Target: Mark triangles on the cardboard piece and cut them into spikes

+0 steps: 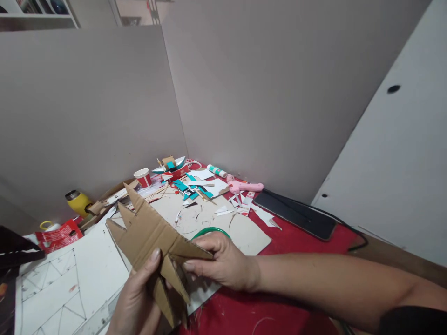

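Observation:
A brown corrugated cardboard piece (155, 235) with jagged, pointed ends is held up in front of me, tilted. My left hand (138, 298) grips its lower left part, the thumb lying on the front face. At the piece's right side, my right hand (223, 263) has its fingers closed around a pointed flap. Several cut points hang down between the two hands. Just behind my right hand a green curved rim (212, 229) shows; the rest of it is hidden, so its kind is unclear.
A white sheet with drawn triangles (52, 288) lies left. Behind are a yellow bottle (78, 203), a paper cup (143, 178), a small boat model (170, 164), paper scraps, a glue stick (216, 170), a pink glue gun (242, 185) and a phone (295, 215). Grey partitions (244, 83) enclose the table.

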Demonstrator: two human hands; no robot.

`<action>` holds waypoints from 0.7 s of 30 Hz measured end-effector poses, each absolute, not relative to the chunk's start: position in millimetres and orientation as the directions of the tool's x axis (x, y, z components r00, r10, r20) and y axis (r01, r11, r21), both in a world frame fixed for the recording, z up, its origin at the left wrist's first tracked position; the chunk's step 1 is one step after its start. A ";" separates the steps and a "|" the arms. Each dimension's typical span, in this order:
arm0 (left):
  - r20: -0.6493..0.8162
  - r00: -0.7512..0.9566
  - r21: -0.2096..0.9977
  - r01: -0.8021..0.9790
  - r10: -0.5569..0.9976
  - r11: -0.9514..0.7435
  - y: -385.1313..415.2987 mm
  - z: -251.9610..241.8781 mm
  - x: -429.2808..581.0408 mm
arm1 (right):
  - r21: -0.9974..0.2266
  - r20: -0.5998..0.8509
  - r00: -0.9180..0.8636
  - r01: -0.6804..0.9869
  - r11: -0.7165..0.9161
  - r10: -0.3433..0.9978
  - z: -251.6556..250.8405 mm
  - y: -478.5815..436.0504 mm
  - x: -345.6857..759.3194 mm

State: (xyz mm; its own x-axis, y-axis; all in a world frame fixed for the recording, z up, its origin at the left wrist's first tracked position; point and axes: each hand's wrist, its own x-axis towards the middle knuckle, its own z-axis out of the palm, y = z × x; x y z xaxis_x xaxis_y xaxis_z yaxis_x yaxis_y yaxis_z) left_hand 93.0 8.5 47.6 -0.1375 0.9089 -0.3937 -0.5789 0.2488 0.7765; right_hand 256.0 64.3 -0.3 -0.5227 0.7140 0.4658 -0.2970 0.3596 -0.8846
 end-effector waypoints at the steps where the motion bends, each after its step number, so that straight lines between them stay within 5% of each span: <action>1: -0.392 -0.148 0.784 -0.571 0.908 0.246 7.1 49.2 93.1 | -0.878 0.478 -0.525 -0.302 0.370 0.705 1.3 63.6 256.7; 8: -0.447 -0.165 0.783 -0.548 0.879 0.295 -0.4 62.2 96.0 | -0.898 0.439 -0.576 -0.309 0.313 0.690 4.7 59.2 259.7; 16: -0.463 -0.062 0.727 -0.597 0.884 0.339 3.1 53.5 95.4 | -0.773 0.632 -0.462 -0.332 0.540 0.622 -1.6 71.1 260.2; 21: -0.416 0.008 0.732 -0.591 0.909 0.340 14.9 36.6 92.8 | -0.824 0.567 -0.446 -0.310 0.475 0.693 -0.5 69.1 260.8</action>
State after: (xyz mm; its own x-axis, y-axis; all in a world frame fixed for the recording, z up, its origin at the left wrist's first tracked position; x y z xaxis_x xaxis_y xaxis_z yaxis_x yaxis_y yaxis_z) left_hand 92.8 14.9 36.6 0.0079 0.9093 -0.4160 -0.5908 0.3399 0.7317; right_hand 260.8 69.1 -0.5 -0.4458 0.6927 0.5669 -0.3097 0.4748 -0.8238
